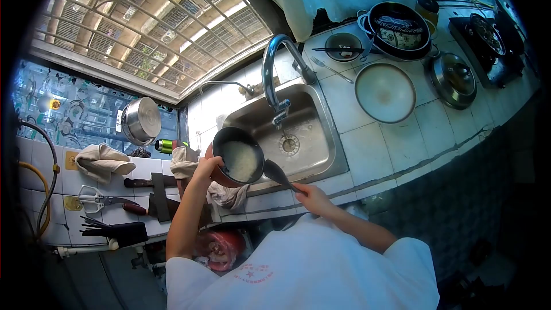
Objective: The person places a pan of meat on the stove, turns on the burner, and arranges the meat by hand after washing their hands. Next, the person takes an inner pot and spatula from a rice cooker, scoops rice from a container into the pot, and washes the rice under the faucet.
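My left hand (208,170) grips the rim of a deep bowl (216,162), reddish brown outside and dark inside, tilted toward me. White rice (240,159) lies in it. The bowl overlaps the left part of the steel sink (329,166) in this view. In my right hand (314,197) is the handle of a dark rice paddle (278,173), its broad end close beside the bowl's right edge. Above the sink curves a chrome faucet (268,69). A crumpled cloth (228,195) lies on the counter below the bowl.
To the right stand a round plate (385,92), a pot lid (453,80), a large pot (374,17) and a gas stove (459,31). Knives (140,183) and scissors (92,198) are at the left wall. A red bin (229,242) sits below the counter.
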The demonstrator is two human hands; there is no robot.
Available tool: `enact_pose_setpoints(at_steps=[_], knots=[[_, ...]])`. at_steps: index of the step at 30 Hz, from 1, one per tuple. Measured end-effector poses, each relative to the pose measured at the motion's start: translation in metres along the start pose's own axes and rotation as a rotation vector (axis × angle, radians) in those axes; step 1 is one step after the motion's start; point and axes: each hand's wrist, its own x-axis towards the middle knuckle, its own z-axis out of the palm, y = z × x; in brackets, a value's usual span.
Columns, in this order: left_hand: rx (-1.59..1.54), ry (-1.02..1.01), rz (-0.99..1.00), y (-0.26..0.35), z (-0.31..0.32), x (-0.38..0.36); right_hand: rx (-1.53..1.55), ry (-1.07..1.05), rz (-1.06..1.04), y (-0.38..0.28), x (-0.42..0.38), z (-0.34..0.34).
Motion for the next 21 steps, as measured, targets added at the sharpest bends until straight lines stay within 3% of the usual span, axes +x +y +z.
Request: enact_pose_setpoints(at_steps=[21], knots=[[-0.048, -0.078, 0.066, 0.005, 0.007, -0.007, 0.030, -0.032, 0.024, -0.004, -0.004, -0.005]])
